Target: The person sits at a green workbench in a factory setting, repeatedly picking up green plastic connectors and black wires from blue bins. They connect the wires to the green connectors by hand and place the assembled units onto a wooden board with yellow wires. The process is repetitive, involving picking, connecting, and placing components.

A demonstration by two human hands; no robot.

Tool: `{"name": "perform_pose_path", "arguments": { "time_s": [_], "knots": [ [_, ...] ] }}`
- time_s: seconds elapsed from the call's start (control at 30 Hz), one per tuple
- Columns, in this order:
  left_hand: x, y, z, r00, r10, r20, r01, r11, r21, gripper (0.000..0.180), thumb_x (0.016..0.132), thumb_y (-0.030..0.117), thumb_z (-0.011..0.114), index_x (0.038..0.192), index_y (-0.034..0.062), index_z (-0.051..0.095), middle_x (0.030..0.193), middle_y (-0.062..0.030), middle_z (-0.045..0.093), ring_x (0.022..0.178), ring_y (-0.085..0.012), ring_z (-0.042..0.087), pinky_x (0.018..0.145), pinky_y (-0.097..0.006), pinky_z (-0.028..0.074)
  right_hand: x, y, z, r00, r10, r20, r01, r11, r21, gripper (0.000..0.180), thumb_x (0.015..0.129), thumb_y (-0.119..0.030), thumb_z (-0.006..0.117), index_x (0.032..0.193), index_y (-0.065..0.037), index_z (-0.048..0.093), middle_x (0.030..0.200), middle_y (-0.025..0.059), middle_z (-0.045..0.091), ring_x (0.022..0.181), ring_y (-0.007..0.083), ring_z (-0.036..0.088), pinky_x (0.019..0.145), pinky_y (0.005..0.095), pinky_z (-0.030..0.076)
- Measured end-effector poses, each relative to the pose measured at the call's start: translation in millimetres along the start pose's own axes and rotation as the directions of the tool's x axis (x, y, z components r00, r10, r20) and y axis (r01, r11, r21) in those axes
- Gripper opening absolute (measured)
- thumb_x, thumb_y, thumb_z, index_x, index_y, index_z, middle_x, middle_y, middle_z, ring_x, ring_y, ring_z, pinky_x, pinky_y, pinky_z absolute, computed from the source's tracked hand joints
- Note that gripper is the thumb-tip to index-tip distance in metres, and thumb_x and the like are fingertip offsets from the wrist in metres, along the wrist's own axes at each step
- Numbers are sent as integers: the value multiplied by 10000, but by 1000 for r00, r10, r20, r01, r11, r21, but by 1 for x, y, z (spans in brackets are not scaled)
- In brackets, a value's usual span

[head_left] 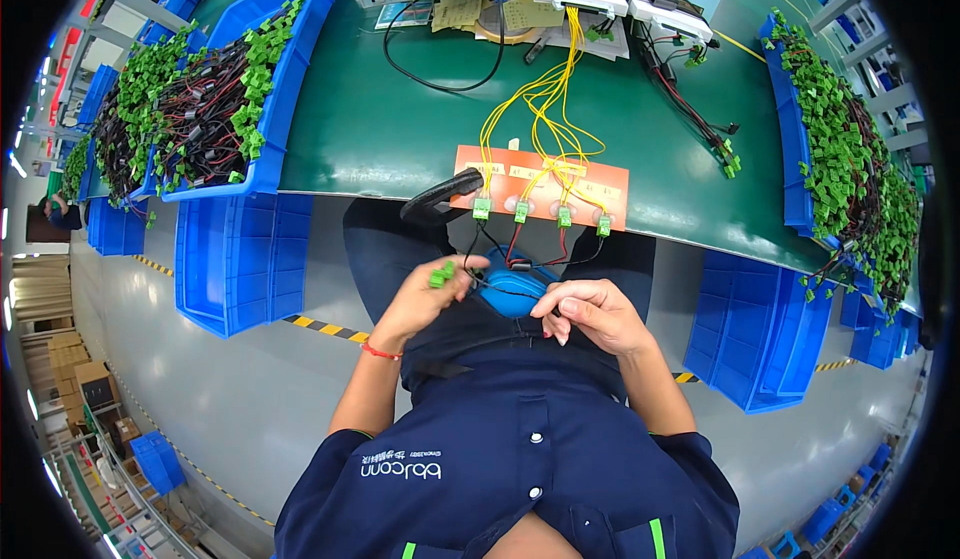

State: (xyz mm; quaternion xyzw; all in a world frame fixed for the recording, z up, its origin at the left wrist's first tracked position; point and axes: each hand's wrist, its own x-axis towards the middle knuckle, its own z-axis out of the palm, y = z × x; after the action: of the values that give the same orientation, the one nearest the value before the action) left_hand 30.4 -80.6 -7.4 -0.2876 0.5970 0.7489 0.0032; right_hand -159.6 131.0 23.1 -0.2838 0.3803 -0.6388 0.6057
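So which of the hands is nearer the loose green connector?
Left. The left hand pinches the green connector at its fingertips; the right hand is off to its right, past the blue pouch.

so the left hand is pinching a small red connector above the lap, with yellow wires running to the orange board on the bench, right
Not quite: the connector pinched in the left hand is green, not red, as the head view shows. The rest stands: it is held above the lap, and yellow wires run to the orange board on the bench.
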Motion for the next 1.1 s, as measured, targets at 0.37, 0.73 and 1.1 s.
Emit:
{"name": "perform_pose_path", "arguments": {
  "time_s": [0.37, 0.73, 1.1],
  "knots": [
    [25, 35, 53, 973, 209, -92, -228, 928, -294, 449, 1084, 346, 440, 1225, -44, 613, 951, -86, 691, 878, -169, 650, 842, -296, 507, -14, -4, -11, 972, -56, -227, 31, 993, -115, 314, 1050, -217, 547, 1101, 57, 691, 681, 20, 577, 677, 121, 595, 640, 274, 523],
    [34, 36, 62, 990, 94, 106, -13, 805, -593, 304, 1087, 292, 464, 1015, 26, 593, 600, 94, 254, 484, -20, 214, 445, -223, 174, 10, -4, 1, 957, -82, -279, 68, 996, -60, 332, 1087, -276, 449, 1170, 17, 582, 746, 13, 532, 683, 106, 544, 780, 300, 524],
    [-16, 23, 57, 959, 8, 285, 71, 961, -267, 340, 983, 245, 658, 1059, -86, 674, 584, 59, 420, 503, -38, 308, 488, -246, 230, -87, -110, -43, 982, -156, -110, -36, 416, -909, 285, 986, -279, 646, 1134, -36, 665, 941, 102, 708, 875, 205, 697, 768, 346, 534]
  ]
}}
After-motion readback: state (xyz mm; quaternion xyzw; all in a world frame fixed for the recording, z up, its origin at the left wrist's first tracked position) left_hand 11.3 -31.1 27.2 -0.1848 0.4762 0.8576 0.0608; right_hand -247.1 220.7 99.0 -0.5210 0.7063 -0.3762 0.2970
